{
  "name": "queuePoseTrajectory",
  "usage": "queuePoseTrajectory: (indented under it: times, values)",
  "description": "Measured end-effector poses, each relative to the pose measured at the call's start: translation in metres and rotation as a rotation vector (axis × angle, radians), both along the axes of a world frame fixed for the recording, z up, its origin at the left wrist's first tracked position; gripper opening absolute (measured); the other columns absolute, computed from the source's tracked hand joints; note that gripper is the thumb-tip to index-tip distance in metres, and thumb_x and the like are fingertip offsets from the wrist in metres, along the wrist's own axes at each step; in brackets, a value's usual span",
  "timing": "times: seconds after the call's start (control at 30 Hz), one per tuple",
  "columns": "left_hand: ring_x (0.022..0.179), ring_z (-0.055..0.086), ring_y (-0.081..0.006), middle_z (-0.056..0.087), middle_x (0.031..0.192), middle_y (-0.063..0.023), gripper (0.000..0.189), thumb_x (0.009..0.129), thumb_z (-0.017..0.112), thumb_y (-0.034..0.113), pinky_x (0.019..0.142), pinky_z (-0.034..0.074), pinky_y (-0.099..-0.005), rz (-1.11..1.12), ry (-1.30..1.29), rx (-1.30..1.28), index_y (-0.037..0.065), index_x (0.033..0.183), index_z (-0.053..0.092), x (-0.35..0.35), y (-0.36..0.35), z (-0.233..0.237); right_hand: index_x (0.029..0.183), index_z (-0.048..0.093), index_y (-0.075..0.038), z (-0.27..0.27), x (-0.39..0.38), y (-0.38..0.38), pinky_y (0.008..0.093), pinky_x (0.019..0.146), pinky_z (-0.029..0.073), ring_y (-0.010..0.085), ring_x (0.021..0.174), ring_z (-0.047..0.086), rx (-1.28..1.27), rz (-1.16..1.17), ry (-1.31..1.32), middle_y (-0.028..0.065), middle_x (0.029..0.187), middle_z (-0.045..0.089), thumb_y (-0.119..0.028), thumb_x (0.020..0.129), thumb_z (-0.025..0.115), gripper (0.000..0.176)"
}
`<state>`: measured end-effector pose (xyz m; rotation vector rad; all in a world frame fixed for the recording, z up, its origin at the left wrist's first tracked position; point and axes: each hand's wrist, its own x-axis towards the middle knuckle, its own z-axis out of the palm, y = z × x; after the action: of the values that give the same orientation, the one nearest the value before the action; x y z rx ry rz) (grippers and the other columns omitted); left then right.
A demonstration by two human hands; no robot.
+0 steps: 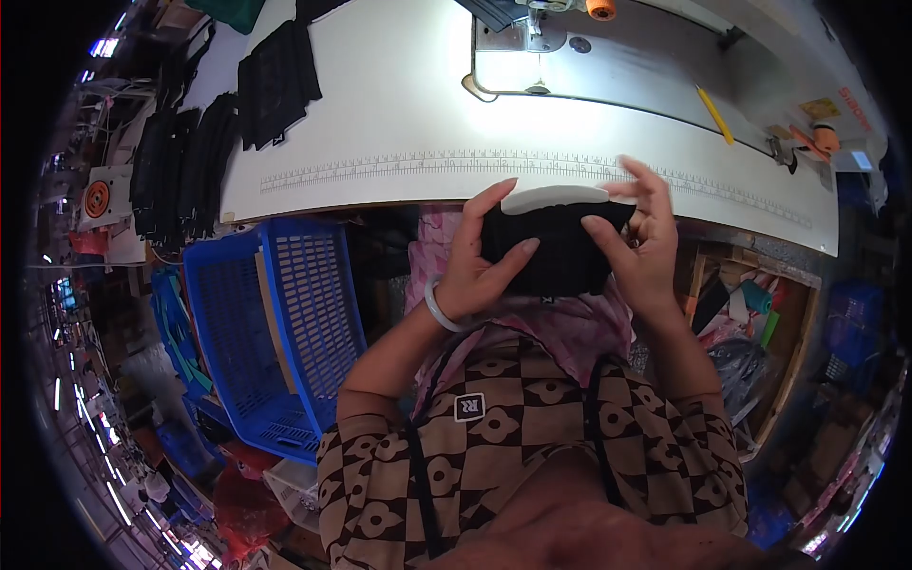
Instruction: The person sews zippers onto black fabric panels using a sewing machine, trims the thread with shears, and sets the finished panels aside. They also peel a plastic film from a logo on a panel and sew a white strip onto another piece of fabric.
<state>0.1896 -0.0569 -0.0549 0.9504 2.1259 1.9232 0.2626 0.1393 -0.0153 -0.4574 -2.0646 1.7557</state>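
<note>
A blue basket (318,328) sits at left and a slim yellow pen (715,115) lies upper right

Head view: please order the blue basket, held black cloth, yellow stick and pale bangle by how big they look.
1. Blue basket
2. Black cloth
3. Yellow stick and pale bangle: similar lengths, too alike to rank.

White glare on the tabletop (380,109), dim surroundings, strong fisheye bending towards black corners, slightly blurred right-hand fingers (652,182).
</note>
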Motion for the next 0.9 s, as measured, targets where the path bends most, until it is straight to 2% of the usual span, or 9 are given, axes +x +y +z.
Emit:
queuePoseTrajectory:
  times: [0.03, 0.13, 0.17, 0.3, 0.4, 0.53, 0.7, 0.83, 0.9]
  values:
    - [0.122, 0.056, -0.0239, 0.054, 0.134, -0.0151, 0.067, 0.088, 0.071, 0.002, 0.106, 0.044, -0.0361, -0.001, 0.001, 0.001, 0.003, 0.147, 0.040, -0.003, -0.003, 0.000, 0.122, 0.062, -0.007, 0.001, 0.002, 0.003, 0.0203, 0.063, 0.044, 0.0063, 0.072, 0.055, -0.059, 0.019, -0.041, 0.0034, 0.090, 0.062, -0.004, 0.089, 0.075, 0.036]
    - [0.109, 0.066, -0.0269, 0.065, 0.124, -0.0163, 0.052, 0.089, 0.072, -0.001, 0.098, 0.049, -0.0332, -0.068, 0.167, -0.064, 0.001, 0.137, 0.054, -0.012, -0.011, 0.001, 0.128, 0.060, -0.007, -0.014, 0.006, 0.014, 0.0230, 0.069, 0.050, 0.0115, 0.083, 0.064, 0.371, 0.329, 0.104, 0.0094, 0.098, 0.067, -0.004, 0.090, 0.074, 0.041]
    - [0.109, 0.066, -0.0269, 0.065, 0.124, -0.0163, 0.052, 0.089, 0.072, -0.001, 0.098, 0.049, -0.0332, -0.065, 0.167, -0.064, 0.001, 0.137, 0.054, -0.011, -0.012, 0.001, 0.128, 0.060, -0.007, -0.015, 0.005, 0.013, 0.0230, 0.069, 0.050, 0.0115, 0.083, 0.064, 0.371, 0.332, 0.105, 0.0094, 0.098, 0.067, -0.004, 0.090, 0.074, 0.041]
    - [0.097, 0.070, -0.0296, 0.071, 0.111, -0.0167, 0.041, 0.087, 0.073, -0.003, 0.088, 0.054, -0.0325, 0.014, 0.091, -0.057, 0.002, 0.127, 0.063, -0.002, -0.017, -0.003, 0.124, 0.063, -0.007, -0.023, 0.007, 0.011, 0.0298, 0.067, 0.055, 0.0213, 0.079, 0.070, 0.494, 0.283, 0.236, 0.0131, 0.098, 0.069, 0.002, 0.086, 0.074, 0.040]
    - [0.097, 0.070, -0.0295, 0.071, 0.110, -0.0170, 0.036, 0.085, 0.074, -0.004, 0.082, 0.055, -0.0331, -0.042, 0.188, -0.094, 0.001, 0.120, 0.066, -0.003, -0.021, -0.013, 0.119, 0.065, -0.006, -0.040, 0.014, 0.028, 0.0313, 0.067, 0.057, 0.0248, 0.082, 0.072, 0.547, 0.505, 0.130, 0.0137, 0.100, 0.069, 0.006, 0.081, 0.075, 0.041]
    - [0.095, 0.070, -0.0291, 0.071, 0.108, -0.0172, 0.028, 0.084, 0.074, -0.005, 0.080, 0.056, -0.0346, -0.054, 0.145, -0.027, 0.001, 0.111, 0.068, -0.004, -0.017, -0.014, 0.117, 0.067, -0.005, -0.050, 0.010, 0.016, 0.0325, 0.065, 0.057, 0.0250, 0.079, 0.071, 0.442, 0.392, 0.314, 0.0125, 0.096, 0.070, 0.010, 0.074, 0.076, 0.046]
    - [0.092, 0.070, -0.0286, 0.070, 0.106, -0.0163, 0.024, 0.083, 0.074, -0.006, 0.078, 0.056, -0.0339, -0.077, 0.122, -0.034, 0.001, 0.104, 0.069, -0.010, -0.020, -0.003, 0.116, 0.065, -0.005, -0.032, 0.009, 0.017, 0.0317, 0.065, 0.055, 0.0252, 0.079, 0.070, 0.506, 0.371, 0.323, 0.0134, 0.100, 0.070, 0.004, 0.080, 0.077, 0.039]
    - [0.089, 0.069, -0.0275, 0.068, 0.102, -0.0141, 0.021, 0.081, 0.076, -0.005, 0.074, 0.056, -0.0335, -0.088, 0.207, -0.112, 0.001, 0.100, 0.069, -0.012, -0.021, 0.007, 0.110, 0.068, -0.005, -0.023, 0.007, 0.019, 0.0316, 0.061, 0.054, 0.0237, 0.075, 0.069, 0.575, 0.436, 0.286, 0.0104, 0.096, 0.069, 0.003, 0.077, 0.079, 0.036]
    - [0.086, 0.068, -0.0272, 0.067, 0.100, -0.0127, 0.020, 0.080, 0.078, -0.003, 0.072, 0.055, -0.0334, -0.100, 0.216, -0.152, 0.001, 0.097, 0.069, -0.013, -0.021, 0.012, 0.108, 0.070, -0.005, -0.021, 0.005, 0.023, 0.0312, 0.059, 0.055, 0.0222, 0.076, 0.069, 0.629, 0.483, 0.287, 0.0087, 0.095, 0.069, 0.006, 0.073, 0.076, 0.037]
